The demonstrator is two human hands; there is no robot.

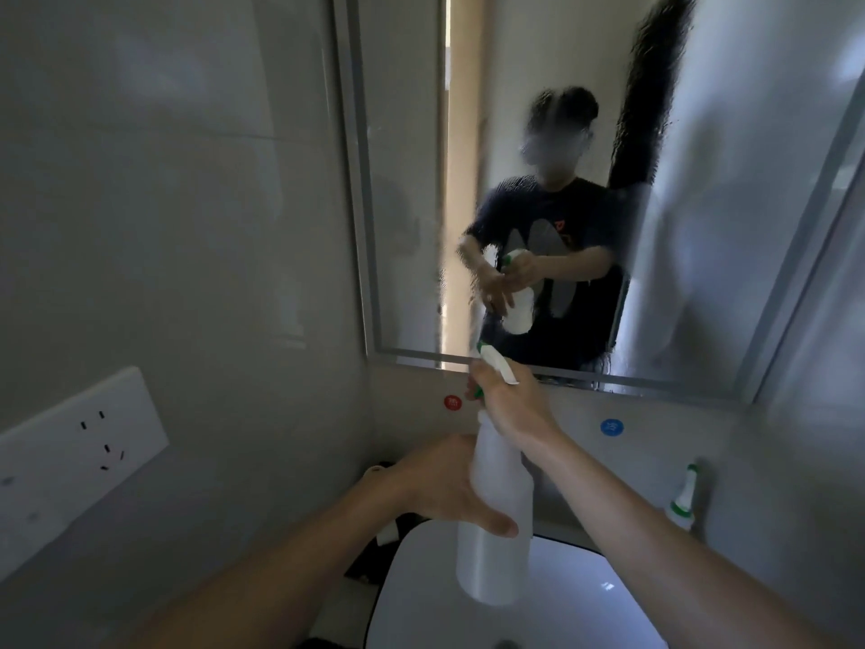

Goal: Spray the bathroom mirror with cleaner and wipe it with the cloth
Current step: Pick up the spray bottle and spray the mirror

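Spray bottle upright, right grip tight round its neck, left grip round its body.

The spray bottle was translucent white, its trigger head white with green at nozzle and collar. A smaller bottle repeated that white and green. The mirror, grey-framed, carried fine droplet streaks. One round sticker was red, another blue. The socket plate was white with black slots, the basin white, edged black. The reflected shirt was dark navy with white shapes.
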